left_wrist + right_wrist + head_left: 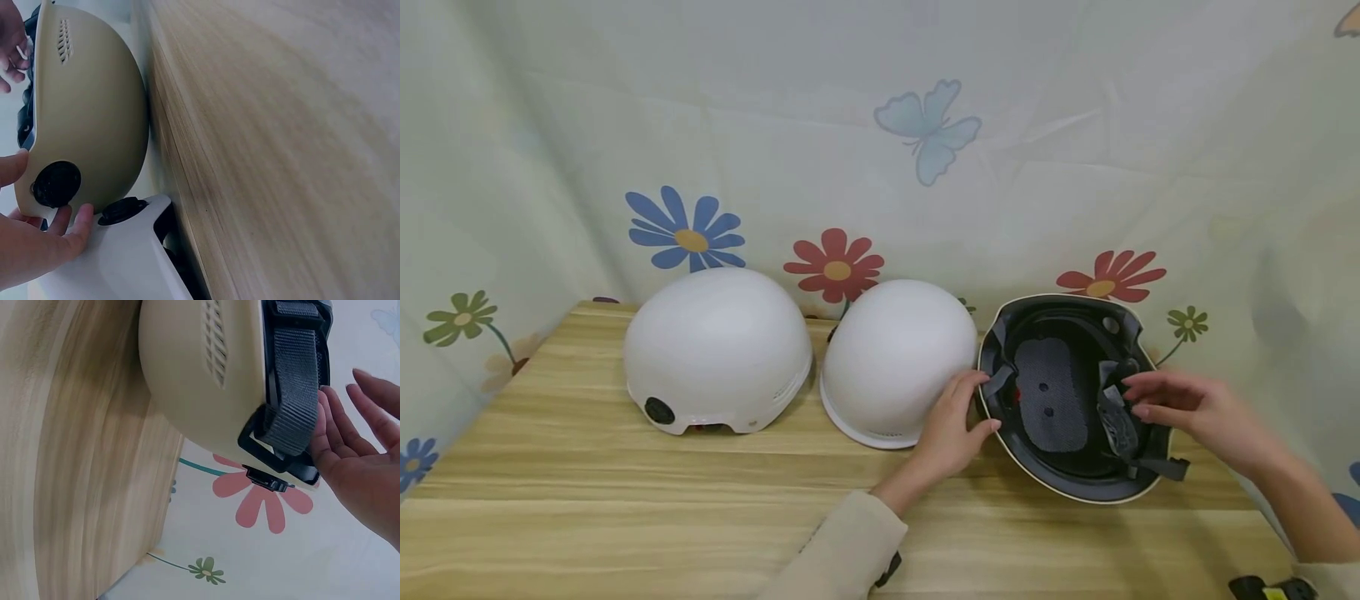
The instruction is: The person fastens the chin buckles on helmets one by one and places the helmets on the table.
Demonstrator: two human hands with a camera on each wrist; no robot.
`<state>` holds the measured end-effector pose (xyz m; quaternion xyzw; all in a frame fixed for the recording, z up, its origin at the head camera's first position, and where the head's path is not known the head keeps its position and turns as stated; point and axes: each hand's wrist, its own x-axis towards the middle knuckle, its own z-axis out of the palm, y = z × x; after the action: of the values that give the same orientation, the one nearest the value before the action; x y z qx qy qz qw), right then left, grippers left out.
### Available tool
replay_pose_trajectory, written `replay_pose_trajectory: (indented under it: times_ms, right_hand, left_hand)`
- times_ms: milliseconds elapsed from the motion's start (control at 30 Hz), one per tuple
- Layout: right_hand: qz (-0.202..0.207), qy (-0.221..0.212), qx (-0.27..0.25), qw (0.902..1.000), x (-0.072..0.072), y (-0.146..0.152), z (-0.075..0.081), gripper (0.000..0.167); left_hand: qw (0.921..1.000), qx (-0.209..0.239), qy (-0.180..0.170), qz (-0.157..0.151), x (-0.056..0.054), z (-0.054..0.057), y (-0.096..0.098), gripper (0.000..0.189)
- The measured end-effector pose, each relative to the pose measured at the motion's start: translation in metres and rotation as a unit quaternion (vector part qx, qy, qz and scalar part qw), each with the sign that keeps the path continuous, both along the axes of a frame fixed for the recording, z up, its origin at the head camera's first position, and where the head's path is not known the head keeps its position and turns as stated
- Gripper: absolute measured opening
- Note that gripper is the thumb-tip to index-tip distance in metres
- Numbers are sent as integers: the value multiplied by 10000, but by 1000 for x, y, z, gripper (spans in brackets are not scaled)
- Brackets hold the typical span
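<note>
A beige helmet (94,100) lies upturned on the wooden table, its black padded inside facing up in the head view. At its left edge my left hand (951,429) holds the rim, the thumb on the edge and fingers against the shell by a black round vent (57,184). Over the right side of the opening is my right hand (1210,421), its fingers loosely bent beside the bunched straps (1117,421). Whether they touch the straps, I cannot tell. A grey webbing strap (295,381) with a black buckle hangs over the rim.
Two white helmets stand dome-up to the left: one (898,358) close against the beige helmet, another (715,350) farther left. Behind the table (625,500) hangs a pale curtain (775,125) printed with flowers and a butterfly.
</note>
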<state>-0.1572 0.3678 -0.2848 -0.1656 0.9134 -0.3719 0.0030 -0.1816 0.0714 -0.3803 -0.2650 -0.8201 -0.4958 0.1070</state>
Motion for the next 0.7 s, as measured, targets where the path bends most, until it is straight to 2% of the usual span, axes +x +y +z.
replay_pose_trajectory:
  times_ms: [200, 400, 700]
  right_hand:
    - [310, -18, 57, 9995, 9, -8, -1, 30]
    - [659, 439, 457, 9958, 20, -14, -5, 33]
    - [627, 656, 1020, 9906, 30, -8, -20, 36]
  left_hand:
    - [10000, -36, 31, 29, 0, 0, 0, 52]
    - [10000, -44, -54, 20, 1, 1, -1, 53]
    - [9999, -76, 65, 23, 1, 1, -1, 52]
